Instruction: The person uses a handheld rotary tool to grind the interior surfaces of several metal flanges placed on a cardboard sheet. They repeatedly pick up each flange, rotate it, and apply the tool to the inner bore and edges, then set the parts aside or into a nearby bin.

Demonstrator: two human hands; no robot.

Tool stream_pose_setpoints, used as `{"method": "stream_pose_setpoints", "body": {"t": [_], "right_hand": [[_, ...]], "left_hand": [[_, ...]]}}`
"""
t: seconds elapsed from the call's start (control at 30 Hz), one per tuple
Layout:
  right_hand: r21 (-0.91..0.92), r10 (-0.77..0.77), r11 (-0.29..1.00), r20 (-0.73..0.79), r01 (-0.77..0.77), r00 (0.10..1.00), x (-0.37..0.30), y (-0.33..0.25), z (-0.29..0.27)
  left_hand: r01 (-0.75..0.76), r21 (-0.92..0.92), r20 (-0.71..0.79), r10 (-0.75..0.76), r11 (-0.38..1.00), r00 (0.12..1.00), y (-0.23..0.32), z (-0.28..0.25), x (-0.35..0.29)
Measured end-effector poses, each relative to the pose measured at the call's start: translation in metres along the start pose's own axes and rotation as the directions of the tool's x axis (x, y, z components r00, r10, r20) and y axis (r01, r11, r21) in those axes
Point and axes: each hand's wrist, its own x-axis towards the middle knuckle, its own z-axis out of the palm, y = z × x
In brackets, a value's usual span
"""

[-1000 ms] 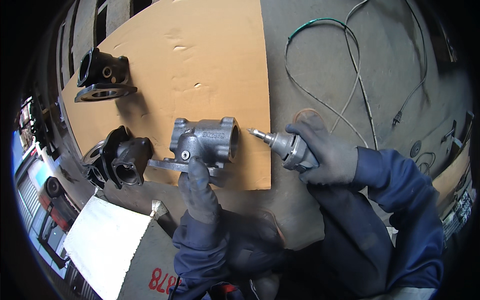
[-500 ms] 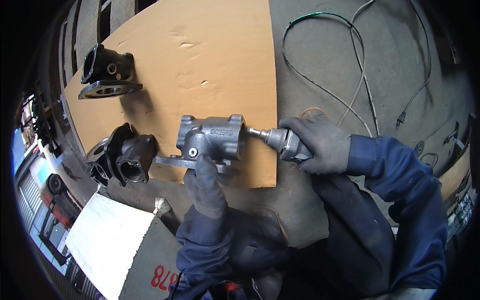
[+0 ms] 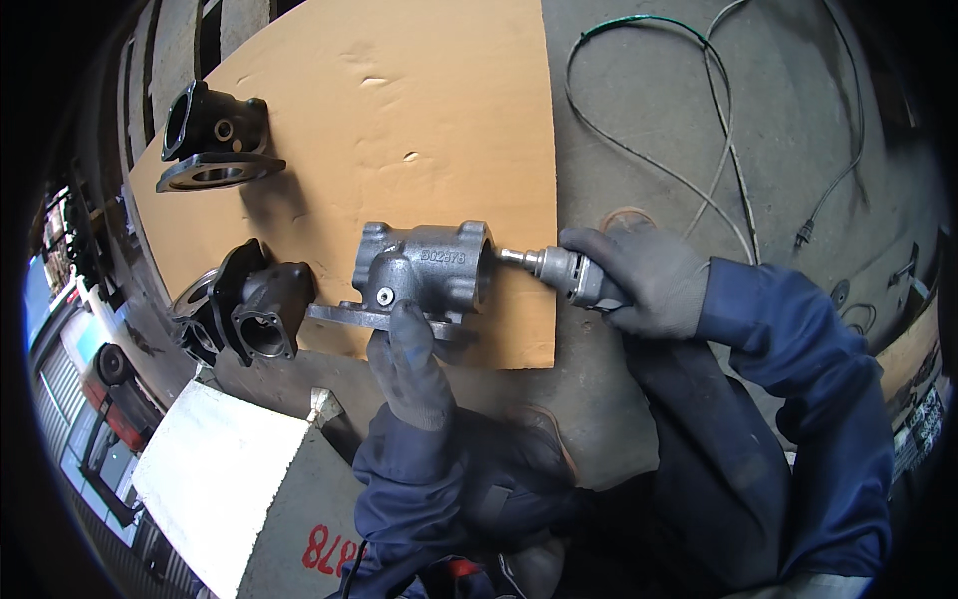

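Note:
A dark grey metal casting [image 3: 424, 270], tubular with a flat flange at its lower side, lies on a cardboard sheet [image 3: 469, 130]. My gloved left hand [image 3: 411, 374] grips that flange from the near side, fingers up by a small round port. In my gloved right hand [image 3: 659, 285] is a die grinder [image 3: 579, 280], held by its grey body. Its shiny nose points left at the casting's open right end. The tip sits at or just inside that opening; whether it touches the metal cannot be seen.
Other dark castings stand on the cardboard's left side, an upper one [image 3: 215, 135] and a lower group [image 3: 249, 304]. A looped cable [image 3: 649, 170] and a cord with a plug [image 3: 803, 235] lie on the floor at right. A white board [image 3: 220, 479] is at lower left.
The whole view has shifted slightly. My left hand keeps its hold on the casting, and the die grinder in my right hand is tilted a little differently, still at the same opening.

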Motion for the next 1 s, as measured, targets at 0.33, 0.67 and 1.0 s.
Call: {"method": "stream_pose_setpoints", "body": {"t": [0.33, 0.67, 1.0], "right_hand": [[0.031, -0.122, 0.992, -0.056, 0.124, 0.991, -0.034, -0.014, 0.007], [0.159, -0.093, 0.983, 0.017, 0.089, 0.996, -0.019, -0.021, 0.023], [0.233, -0.074, 0.969, -0.014, 0.076, 0.997, -0.05, -0.032, -0.017]], "left_hand": [[0.157, -0.249, 0.064, -0.145, 0.956, 0.987, 0.013, -0.004, 0.002], [0.202, -0.267, 0.047, -0.196, 0.942, 0.979, 0.011, -0.003, -0.001], [0.002, -0.17, 0.076, 0.011, 0.985, 0.997, 0.002, -0.005, -0.004]]}}
